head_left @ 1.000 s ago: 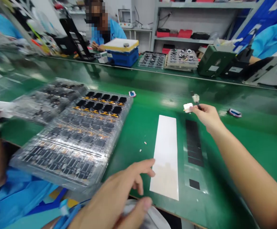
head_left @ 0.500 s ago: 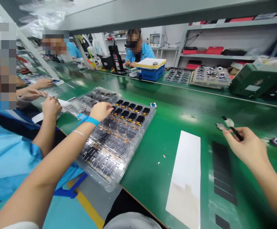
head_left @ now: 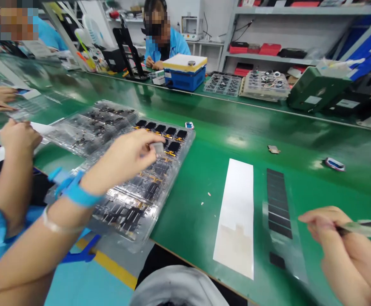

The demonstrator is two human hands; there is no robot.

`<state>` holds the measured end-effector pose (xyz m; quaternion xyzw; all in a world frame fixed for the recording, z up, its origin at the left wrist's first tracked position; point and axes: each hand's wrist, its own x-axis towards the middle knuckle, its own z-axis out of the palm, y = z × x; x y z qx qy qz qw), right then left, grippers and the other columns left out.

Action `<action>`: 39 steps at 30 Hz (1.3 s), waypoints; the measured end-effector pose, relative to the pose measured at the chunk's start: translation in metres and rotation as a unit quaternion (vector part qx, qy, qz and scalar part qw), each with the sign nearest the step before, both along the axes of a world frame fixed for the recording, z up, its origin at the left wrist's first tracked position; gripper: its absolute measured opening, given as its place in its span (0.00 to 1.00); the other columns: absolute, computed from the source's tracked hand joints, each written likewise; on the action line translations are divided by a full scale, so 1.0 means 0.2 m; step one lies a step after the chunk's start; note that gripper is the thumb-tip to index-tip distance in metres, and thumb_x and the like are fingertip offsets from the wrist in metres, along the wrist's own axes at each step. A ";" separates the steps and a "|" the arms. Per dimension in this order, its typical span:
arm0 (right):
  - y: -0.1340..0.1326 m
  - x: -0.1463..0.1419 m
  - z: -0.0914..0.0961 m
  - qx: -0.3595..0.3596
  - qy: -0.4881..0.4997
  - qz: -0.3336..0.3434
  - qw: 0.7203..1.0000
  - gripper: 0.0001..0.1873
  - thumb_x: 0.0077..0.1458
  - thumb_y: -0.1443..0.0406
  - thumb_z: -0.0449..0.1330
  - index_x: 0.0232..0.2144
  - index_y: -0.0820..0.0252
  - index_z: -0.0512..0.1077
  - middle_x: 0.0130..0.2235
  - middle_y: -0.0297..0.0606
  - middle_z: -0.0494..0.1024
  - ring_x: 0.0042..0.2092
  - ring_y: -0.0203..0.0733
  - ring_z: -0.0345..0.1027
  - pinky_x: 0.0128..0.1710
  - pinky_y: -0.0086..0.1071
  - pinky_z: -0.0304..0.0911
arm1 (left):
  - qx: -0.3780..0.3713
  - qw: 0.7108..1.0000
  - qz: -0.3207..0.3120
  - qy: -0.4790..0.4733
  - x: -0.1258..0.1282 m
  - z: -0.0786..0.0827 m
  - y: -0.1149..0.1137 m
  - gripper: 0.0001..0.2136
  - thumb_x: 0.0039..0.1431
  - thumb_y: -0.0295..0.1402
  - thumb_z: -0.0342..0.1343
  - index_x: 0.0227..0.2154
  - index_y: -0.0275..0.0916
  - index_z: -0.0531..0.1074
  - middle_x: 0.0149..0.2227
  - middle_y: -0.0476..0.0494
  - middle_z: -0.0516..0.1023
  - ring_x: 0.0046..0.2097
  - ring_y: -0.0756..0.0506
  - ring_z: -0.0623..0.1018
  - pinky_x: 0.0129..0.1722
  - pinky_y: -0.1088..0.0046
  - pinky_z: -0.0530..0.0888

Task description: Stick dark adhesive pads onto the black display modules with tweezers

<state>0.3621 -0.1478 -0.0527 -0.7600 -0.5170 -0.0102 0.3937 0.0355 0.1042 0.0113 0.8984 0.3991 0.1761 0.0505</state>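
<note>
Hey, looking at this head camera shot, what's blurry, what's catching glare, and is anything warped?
In the head view, the bare right hand at the lower right corner is motion-blurred, the clear plastic tray glints along its ridges, and the glossy green workbench shows pale light patches, its far edge bowed by wide-angle distortion.

a gap of green table [head_left: 192, 238] runs down the middle of the frame between the clear plastic tray [head_left: 134, 212] and the white paper strip [head_left: 235, 216]. at lower right, the dark film strip [head_left: 278, 204] lies just left of the right hand [head_left: 341, 246]; the left hand [head_left: 124, 151] is over the tray.
</note>
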 end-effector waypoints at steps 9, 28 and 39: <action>0.14 -0.43 0.10 0.028 -0.021 0.283 0.958 0.11 0.56 0.70 0.57 0.43 0.60 0.69 0.38 0.40 0.72 0.35 0.37 0.70 0.27 0.29 0.65 | -0.391 0.875 -0.107 -0.264 0.27 -0.26 -0.76 0.04 0.70 0.30 0.42 0.43 0.45 0.59 0.38 0.49 0.74 0.38 0.49 0.76 0.38 0.74 0.71; 0.15 -0.44 -0.07 0.060 0.051 0.245 0.966 0.12 0.58 0.78 0.56 0.42 0.63 0.69 0.39 0.41 0.75 0.39 0.36 0.73 0.33 0.28 0.70 | -0.559 0.751 -0.124 -0.329 0.42 -0.44 -0.70 0.04 0.69 0.35 0.49 0.40 0.41 0.64 0.31 0.52 0.71 0.34 0.52 0.73 0.35 0.78 0.69; 0.16 -0.43 -0.08 0.033 -0.169 0.223 0.960 0.16 0.61 0.77 0.47 0.46 0.67 0.69 0.42 0.47 0.80 0.36 0.41 0.76 0.31 0.33 0.74 | -0.470 0.827 -0.100 -0.293 0.41 -0.46 -0.71 0.04 0.67 0.33 0.51 0.40 0.41 0.68 0.31 0.50 0.74 0.31 0.51 0.73 0.33 0.77 0.69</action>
